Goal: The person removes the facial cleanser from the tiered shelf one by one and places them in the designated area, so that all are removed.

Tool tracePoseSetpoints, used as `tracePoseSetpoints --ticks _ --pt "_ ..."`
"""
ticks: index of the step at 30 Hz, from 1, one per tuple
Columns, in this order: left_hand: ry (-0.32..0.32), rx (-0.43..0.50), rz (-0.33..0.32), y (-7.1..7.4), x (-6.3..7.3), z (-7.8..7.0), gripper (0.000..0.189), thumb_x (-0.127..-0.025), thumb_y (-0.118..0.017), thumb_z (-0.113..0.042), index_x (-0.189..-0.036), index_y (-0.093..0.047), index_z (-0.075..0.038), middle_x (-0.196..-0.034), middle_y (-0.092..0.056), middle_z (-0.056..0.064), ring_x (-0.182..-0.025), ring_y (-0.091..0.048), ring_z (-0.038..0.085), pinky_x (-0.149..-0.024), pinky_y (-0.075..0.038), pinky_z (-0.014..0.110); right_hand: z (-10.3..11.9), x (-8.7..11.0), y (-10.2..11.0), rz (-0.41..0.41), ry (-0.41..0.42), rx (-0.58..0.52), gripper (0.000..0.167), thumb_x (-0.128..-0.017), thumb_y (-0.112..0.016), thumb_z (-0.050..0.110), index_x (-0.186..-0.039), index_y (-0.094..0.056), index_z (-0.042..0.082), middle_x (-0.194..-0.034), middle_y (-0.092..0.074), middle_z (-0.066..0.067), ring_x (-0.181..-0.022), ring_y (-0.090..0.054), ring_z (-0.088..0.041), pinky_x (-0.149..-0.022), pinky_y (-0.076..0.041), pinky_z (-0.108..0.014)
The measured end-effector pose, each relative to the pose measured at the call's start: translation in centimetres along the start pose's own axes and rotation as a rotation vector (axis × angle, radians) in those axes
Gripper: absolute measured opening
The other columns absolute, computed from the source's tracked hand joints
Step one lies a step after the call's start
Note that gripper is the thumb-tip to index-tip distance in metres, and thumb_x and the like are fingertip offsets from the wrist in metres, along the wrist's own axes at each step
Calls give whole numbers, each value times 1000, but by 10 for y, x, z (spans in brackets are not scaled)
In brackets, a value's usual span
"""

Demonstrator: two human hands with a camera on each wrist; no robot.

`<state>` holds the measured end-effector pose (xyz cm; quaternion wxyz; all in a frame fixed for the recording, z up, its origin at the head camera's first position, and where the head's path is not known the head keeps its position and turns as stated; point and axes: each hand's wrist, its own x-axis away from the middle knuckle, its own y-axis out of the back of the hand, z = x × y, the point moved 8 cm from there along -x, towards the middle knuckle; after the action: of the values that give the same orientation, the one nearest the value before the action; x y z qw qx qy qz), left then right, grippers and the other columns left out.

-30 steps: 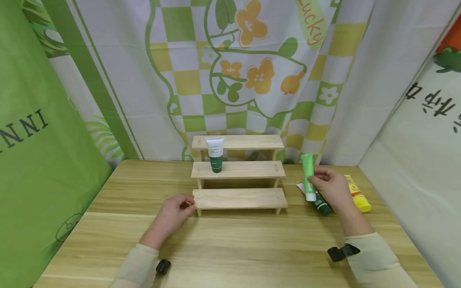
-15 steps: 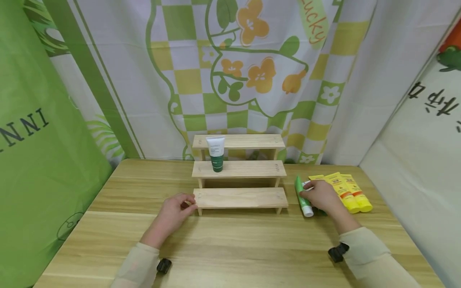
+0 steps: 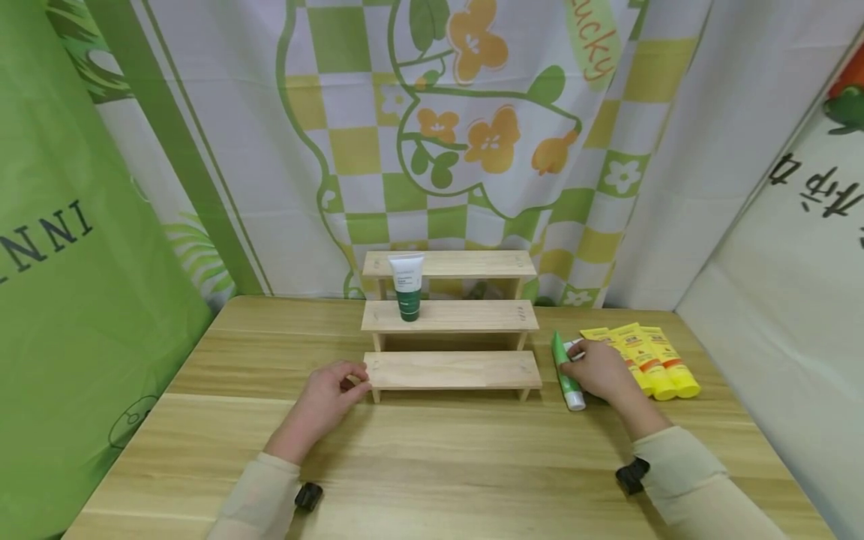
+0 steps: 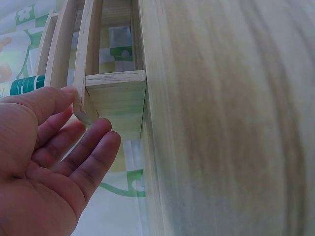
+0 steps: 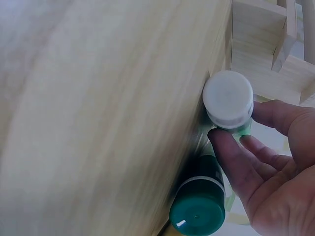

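Note:
A three-step wooden display shelf [image 3: 452, 369] stands on the table. My left hand [image 3: 328, 399] holds the left end of its lowest step, with the thumb [image 4: 51, 102] on the board and fingers curled near its edge. A white-and-green squeeze tube [image 3: 408, 285] stands cap-down on the middle step, towards the left. Right of the shelf, my right hand [image 3: 602, 370] pinches a light green tube [image 3: 565, 376] lying on the table, its white cap [image 5: 228, 98] facing me. Beside it lies a dark green-capped tube [image 5: 198, 206], mostly hidden by the hand in the head view.
Several yellow tubes [image 3: 644, 360] lie side by side to the right of my right hand. The wooden table [image 3: 432, 465] extends in front of the shelf. A patterned curtain [image 3: 459, 210] hangs behind, with a green cloth [image 3: 74, 300] on the left.
My right hand has lowered the light green tube from upright in the air to lying on the table, left of the dark green tube. The left hand stays at the shelf.

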<state>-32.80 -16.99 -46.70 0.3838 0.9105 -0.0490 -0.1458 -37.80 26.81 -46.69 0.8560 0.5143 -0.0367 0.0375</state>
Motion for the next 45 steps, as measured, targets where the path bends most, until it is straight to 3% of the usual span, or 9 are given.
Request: tracePoseSetpoints --ticks 6,11,17,21,26,32,38,45 --pt "-1 -2 -9 6 1 7 7 -90 -74 -19 -91 -68 -15 -115 -68 6 -79 -65 12 -72 -56 31 3 -3 7 -29 7 -55 43 -89 -67 23 -117 -61 -8 -101 -69 -20 -76 -64 -22 -61 -51 -36" --pt "-19 -13 -18 9 -1 8 6 -90 -74 -18 -90 -68 -16 -114 -68 5 -80 -65 11 -72 -56 30 11 0 25 -89 10 -182 41 -95 -61 26 -120 -58 -8 -101 -68 -21 -71 -68 -21 -62 -56 -34" --pt "-22 0 -6 6 -4 7 6 -90 -73 -17 -90 -68 -15 -115 -67 7 -81 -65 11 -74 -56 29 45 15 50 -220 63 -428 40 -98 -58 31 -118 -59 -5 -99 -65 -20 -79 -69 -26 -64 -59 -33" --pt "-5 14 6 3 -4 6 5 -92 -71 -18 -89 -68 -16 -116 -67 6 -82 -64 11 -75 -55 29 79 25 52 -256 116 -556 37 -98 -61 30 -114 -61 -3 -97 -64 -18 -79 -67 -22 -64 -59 -29" --pt "-9 28 17 0 -4 3 5 -94 -68 -18 -90 -68 -16 -117 -66 6 -83 -63 11 -75 -55 29 124 27 42 -255 257 -693 32 -96 -66 23 -110 -62 -5 -96 -64 -21 -77 -66 -16 -66 -59 -30" --pt "-12 32 18 -3 -4 3 4 -94 -68 -16 -90 -68 -15 -116 -67 6 -83 -64 11 -74 -55 27 181 10 17 -202 416 -859 33 -92 -72 19 -109 -62 -6 -99 -64 -16 -85 -65 -22 -74 -58 -29" --pt "-4 36 47 -5 -3 4 5 -96 -65 -17 -95 -68 -13 -119 -66 7 -85 -64 11 -74 -55 27 223 -12 -8 -202 433 -977 40 -89 -75 18 -118 -58 -3 -113 -61 -15 -102 -58 -21 -86 -50 -24" --pt "-12 23 25 1 -3 8 4 -95 -65 -15 -94 -69 -14 -117 -67 5 -83 -63 10 -72 -54 24 253 -29 -26 -275 409 -1131 44 -86 -75 5 -124 -52 2 -120 -55 -9 -112 -54 -24 -98 -46 -32"
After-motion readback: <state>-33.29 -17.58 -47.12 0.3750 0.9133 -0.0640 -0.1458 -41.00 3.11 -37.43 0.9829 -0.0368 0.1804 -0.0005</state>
